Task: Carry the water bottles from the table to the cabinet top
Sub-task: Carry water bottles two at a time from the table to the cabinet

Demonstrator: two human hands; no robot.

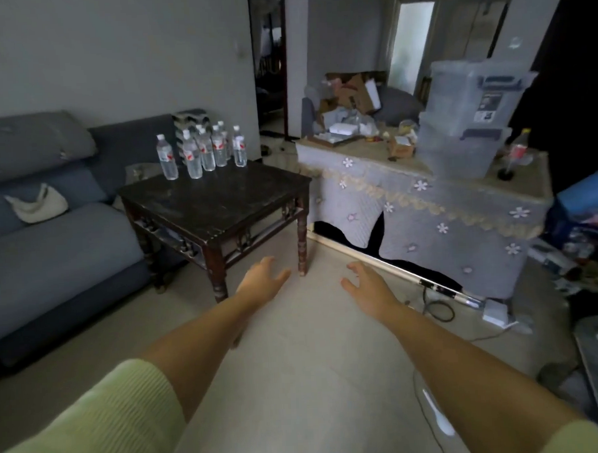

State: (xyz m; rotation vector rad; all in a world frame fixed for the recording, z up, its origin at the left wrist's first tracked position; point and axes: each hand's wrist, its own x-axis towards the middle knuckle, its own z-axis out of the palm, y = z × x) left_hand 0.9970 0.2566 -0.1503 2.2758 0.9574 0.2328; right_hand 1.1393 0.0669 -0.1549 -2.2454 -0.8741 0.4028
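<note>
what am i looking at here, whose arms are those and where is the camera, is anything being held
There is no machine here. The single picture comes from a wide-angle camera worn on a person's head, looking forward and down, so the arms reaching in from the bottom edge are that person's own. The left hand and right hand are both out in front over the floor, fingers relaxed and spread, holding nothing. Ahead on the left stands a dark wooden table with a cluster of clear water bottles standing upright at its far edge. To the right is a cabinet draped in a flowered cloth, its top crowded with stacked clear storage boxes and small clutter. A blue sofa lies on the left.
</note>
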